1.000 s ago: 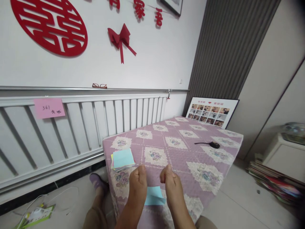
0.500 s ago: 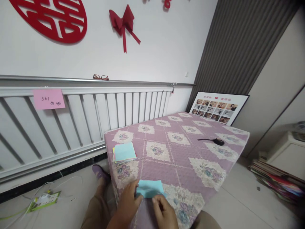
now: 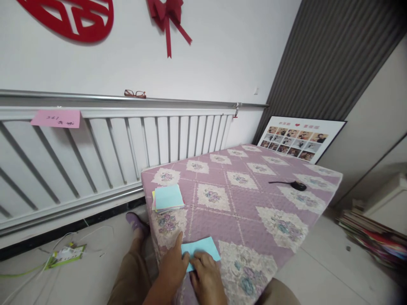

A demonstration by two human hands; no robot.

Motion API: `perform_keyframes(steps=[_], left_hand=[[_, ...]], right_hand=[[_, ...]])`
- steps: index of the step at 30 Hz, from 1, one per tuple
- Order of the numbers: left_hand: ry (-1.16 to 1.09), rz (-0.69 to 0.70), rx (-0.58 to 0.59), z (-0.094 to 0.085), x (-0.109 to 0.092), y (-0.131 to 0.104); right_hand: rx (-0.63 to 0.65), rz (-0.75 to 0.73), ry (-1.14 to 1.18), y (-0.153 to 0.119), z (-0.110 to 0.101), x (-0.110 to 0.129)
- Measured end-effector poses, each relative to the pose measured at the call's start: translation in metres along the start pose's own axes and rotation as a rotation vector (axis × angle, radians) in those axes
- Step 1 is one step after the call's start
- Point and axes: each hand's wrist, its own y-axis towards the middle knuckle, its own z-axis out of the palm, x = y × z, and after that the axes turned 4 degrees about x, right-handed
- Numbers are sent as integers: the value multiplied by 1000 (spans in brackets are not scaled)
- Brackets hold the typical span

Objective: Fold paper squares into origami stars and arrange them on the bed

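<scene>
A light blue sheet of paper (image 3: 208, 246) lies at the near edge of the table, partly under my hands. My left hand (image 3: 173, 262) rests at its left edge, index finger stretched forward and thumb on the paper. My right hand (image 3: 205, 271) presses on the middle of the sheet with its fingers bent together. Farther back on the left sits a stack of coloured paper squares (image 3: 168, 198) with a light blue one on top.
The table's purple floral cloth (image 3: 244, 203) carries a black object with a strap (image 3: 299, 185) at the right. A white radiator (image 3: 165, 140) runs behind. Glasses (image 3: 135, 93) rest on the pipe. A power strip (image 3: 68, 254) lies on the floor, left.
My right hand has moved left and forward onto the blue sheet, and the sheet is turned slightly. My left index finger now points forward. The view has tilted down a little.
</scene>
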Motion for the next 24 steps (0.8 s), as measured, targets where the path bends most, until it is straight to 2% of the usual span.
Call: perform_keyframes(steps=[5, 12, 15, 18, 21, 24], left_hand=[[23, 34, -6, -3, 4, -7], [-84, 18, 25, -10, 17, -17], [-131, 37, -48, -12, 25, -20], [-95, 169, -114, -13, 28, -26], [-10, 370, -95, -13, 25, -32], [62, 409, -49, -10, 19, -36]], right_hand=[[25, -40, -20, -4, 3, 0], [8, -68, -66, -6, 8, -3], [46, -55, -82, -6, 6, -1], [61, -50, -90, -4, 4, 1], [56, -48, -83, -4, 3, 1], [63, -49, -82, -6, 5, 0]])
